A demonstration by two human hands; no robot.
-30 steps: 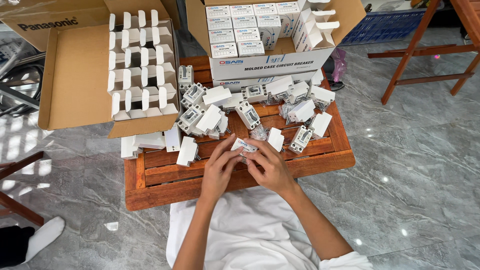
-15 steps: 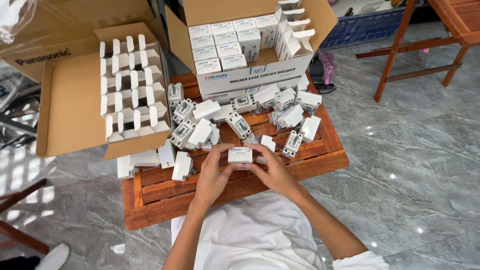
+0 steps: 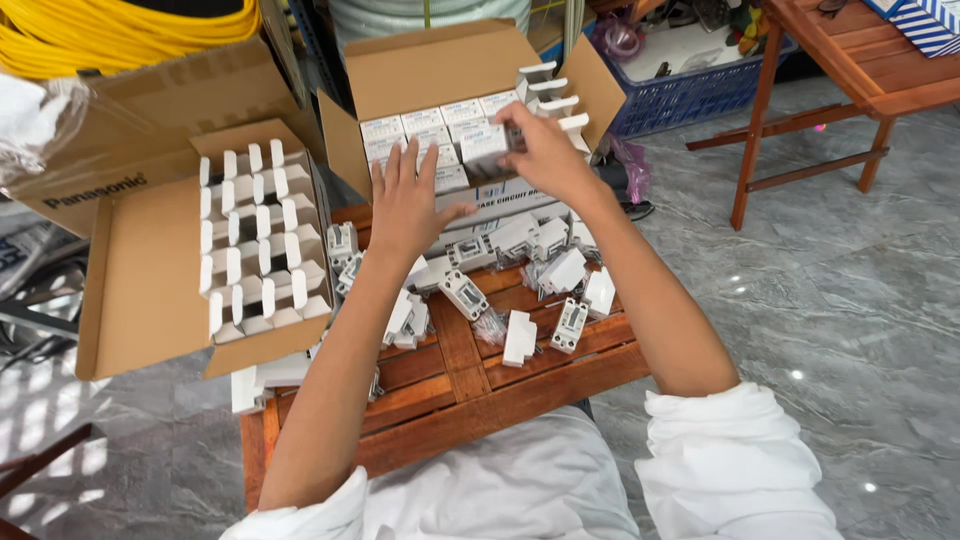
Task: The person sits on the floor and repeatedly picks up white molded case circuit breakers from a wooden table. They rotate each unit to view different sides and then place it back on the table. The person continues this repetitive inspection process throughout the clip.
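Both hands are stretched forward over the open cardboard box (image 3: 470, 110) at the far edge of the wooden surface (image 3: 450, 390). Right hand (image 3: 545, 150) pinches a small white carton (image 3: 485, 148) between thumb and fingers and holds it at the top rows inside the box, touching or just above the cartons already there. Left hand (image 3: 405, 205) is spread flat, fingers apart, resting against the near edge of the box and holding nothing. Inside the box, the left and middle rows look filled with closed white cartons (image 3: 420, 125), while at the right side a few cartons with open flaps (image 3: 550, 95) stand upright, so the packing seems well along but not complete. On the surface a loose heap of small white breakers (image 3: 465, 292) and unfolded cartons (image 3: 520, 335) lies between the arms, well over a dozen pieces, which suggests a good share of the work remains. A second open box (image 3: 190, 270) to the left holds rows of empty white cartons with raised flaps (image 3: 250, 240), apparently a supply yet to be used. Whether the carton in the right hand is fully seated in its row cannot be told from this view.
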